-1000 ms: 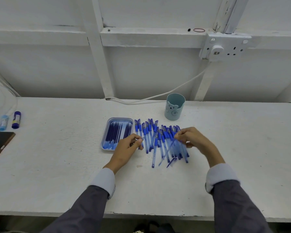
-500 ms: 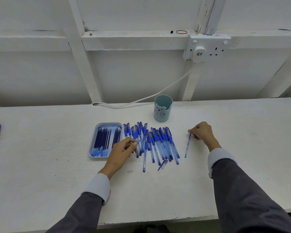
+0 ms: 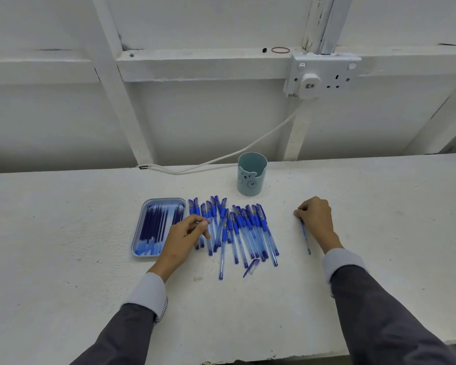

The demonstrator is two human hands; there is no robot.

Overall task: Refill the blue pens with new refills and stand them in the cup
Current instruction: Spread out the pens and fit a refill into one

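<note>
Fingers (image 3: 299, 213) of your right hand (image 3: 317, 219) pinch the top end of a thin blue refill (image 3: 306, 239) lying on the table (image 3: 90, 259), well right of the pile. Your left hand (image 3: 187, 238) pinches a clear pen part (image 3: 208, 220) at the pile's left edge; can't tell which part. Pens (image 3: 237, 227) lie flat in a heap, loose cap (image 3: 251, 267) at its near edge. Tray (image 3: 142, 230) of refills sits just left. Cup (image 3: 252, 175) behind looks empty, so nearly everything is left, I'd judge.

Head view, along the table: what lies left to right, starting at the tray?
Tray of refills → pile of blue pens → thin blue refill, pinched by the right hand. The left hand straddles tray and pens, and the cup stands behind the pile, so both are left out.
</note>
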